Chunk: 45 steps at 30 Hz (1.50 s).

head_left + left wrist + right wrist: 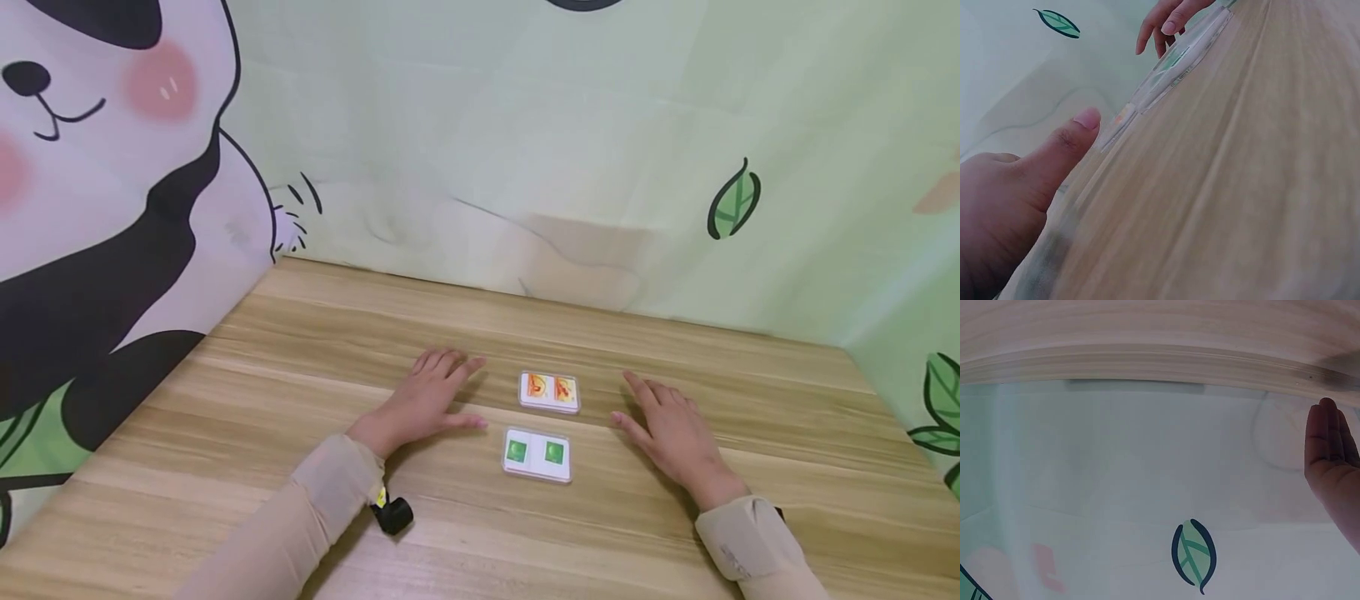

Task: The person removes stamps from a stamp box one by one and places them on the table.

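Two clear flat cases lie on the wooden table between the hands. The farther case (550, 392) shows a white card with two orange pictures. Nearer the person, the other case (536, 456) has two green squares on white; it also shows edge-on as a clear case (1175, 59) in the left wrist view. To the left of both, the left hand (429, 400) rests with spread, extended fingers and holds nothing. On the right side, the right hand (671, 429) lies with its fingers extended, apart from both cases and holding nothing.
A wood-grain table (300, 333) stretches around the hands. Behind it hangs a pale green cloth backdrop (450, 125) with a printed panda (112, 150) at the left and leaves. A small black camera (394, 515) sits under the left wrist.
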Each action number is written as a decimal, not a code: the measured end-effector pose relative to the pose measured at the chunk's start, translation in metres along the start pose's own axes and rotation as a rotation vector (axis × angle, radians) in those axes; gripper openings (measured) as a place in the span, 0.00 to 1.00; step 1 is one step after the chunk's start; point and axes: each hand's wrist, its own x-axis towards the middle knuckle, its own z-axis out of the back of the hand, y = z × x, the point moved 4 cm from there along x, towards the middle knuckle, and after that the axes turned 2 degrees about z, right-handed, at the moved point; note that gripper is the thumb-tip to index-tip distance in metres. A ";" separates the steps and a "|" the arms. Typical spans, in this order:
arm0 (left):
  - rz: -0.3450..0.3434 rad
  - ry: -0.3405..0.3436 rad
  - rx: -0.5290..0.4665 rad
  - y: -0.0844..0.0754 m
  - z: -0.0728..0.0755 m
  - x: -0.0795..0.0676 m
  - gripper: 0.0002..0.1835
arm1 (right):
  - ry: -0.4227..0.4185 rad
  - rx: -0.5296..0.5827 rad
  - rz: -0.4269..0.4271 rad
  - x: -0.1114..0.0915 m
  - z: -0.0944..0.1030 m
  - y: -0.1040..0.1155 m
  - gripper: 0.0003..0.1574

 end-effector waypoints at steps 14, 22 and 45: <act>0.044 -0.040 -0.054 -0.002 0.002 0.002 0.40 | -0.060 -0.020 0.027 0.000 0.002 0.002 0.41; 0.052 -0.046 -0.072 -0.003 0.003 0.005 0.37 | -0.074 0.002 0.017 0.001 0.005 0.000 0.39; 0.076 -0.031 -0.101 -0.008 0.004 0.009 0.34 | -0.153 -0.013 0.057 0.005 0.006 0.006 0.29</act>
